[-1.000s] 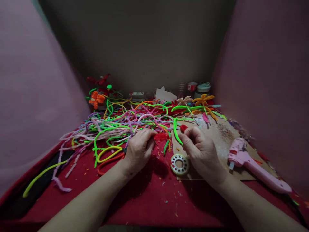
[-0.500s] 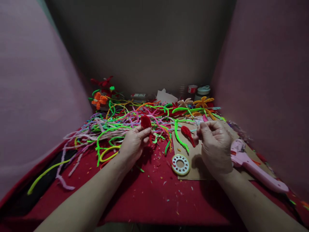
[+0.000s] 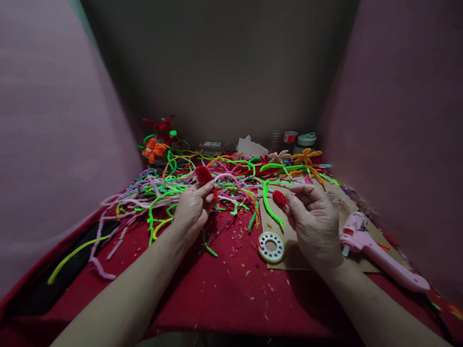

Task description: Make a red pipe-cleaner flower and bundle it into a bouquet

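Red petal is in the left grip: narrow pinch, thumb against fingers, broad fuzzy end sticking up past the fingertips, thin tail hanging below them. It's up in front of the pipe-cleaner pile, which spreads beyond that grip and out to its left.

Right grip: thumb and fingers close together, hand half curled. Second red petal sits at the thumb tip, left side of the grip. Its tail end is hidden by the thumb, so can't tell if it's pinched or not.

Green stem lies between the two grips, just left of the second red petal, mostly on the cardboard sheet under the right grip. White ring with holes is left of the right grip and nearer the wearer, across the sheet's left edge. Pink glue gun lies right of the right grip, near the wrist, handle angled away from it.

Orange flower is beyond the left grip, off to its left; amber flower is beyond the right grip. Small scraps litter the red-covered tabletop between the forearms.
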{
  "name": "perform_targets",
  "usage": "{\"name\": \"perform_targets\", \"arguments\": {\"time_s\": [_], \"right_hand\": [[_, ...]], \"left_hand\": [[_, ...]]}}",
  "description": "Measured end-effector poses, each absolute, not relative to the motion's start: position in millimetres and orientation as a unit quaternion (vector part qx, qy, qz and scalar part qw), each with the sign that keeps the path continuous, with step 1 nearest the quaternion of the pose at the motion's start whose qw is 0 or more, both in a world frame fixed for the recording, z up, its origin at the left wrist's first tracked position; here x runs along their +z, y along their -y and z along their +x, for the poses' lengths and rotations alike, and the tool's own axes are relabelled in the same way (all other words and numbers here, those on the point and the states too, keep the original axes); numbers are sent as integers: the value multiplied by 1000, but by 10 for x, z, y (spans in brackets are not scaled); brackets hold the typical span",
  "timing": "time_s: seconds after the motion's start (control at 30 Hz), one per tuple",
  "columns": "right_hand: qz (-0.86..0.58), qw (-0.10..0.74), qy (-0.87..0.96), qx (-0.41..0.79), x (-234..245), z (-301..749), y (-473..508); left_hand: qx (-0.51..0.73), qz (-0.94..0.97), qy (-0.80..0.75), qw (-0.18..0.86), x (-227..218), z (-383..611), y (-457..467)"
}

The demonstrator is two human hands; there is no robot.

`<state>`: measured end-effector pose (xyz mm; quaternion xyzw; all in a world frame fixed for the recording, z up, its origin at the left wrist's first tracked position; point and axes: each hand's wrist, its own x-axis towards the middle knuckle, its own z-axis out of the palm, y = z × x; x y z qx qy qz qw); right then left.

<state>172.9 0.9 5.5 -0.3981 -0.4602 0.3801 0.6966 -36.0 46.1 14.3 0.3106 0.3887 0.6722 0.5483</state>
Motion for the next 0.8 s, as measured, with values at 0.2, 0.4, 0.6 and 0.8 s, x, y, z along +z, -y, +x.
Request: {"name": "perform_targets", "arguments": {"time_s": [0.2, 0.4, 0.6, 0.8], "right_hand": [[-370, 793, 350, 335, 166, 2008, -187], [-293, 573, 619, 450, 101, 1789, 81], [-453, 399, 775, 184, 62, 1738, -20], [-680, 168, 713, -36, -75, 1991, -399]], "left_hand": [[732, 283, -391, 481, 243, -641, -600], [702, 294, -401, 510, 129, -506, -598], [656, 337, -393, 550, 82, -375, -529], [581, 412, -382, 589, 49, -290, -435]]}}
